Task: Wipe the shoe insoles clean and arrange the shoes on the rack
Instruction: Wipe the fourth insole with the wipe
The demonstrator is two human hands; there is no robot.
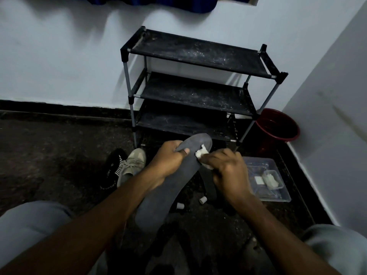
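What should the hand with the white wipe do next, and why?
Probably slide the wipe down the insole toward its heel end. The right hand presses the wipe near the toe, close to where the left hand grips the insole, so the long dark stretch below it likely needs wiping too.

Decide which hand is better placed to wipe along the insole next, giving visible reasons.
Right. The right hand holds the white wipe against the insole near its far end; the left hand grips the insole's edge, steadying it.
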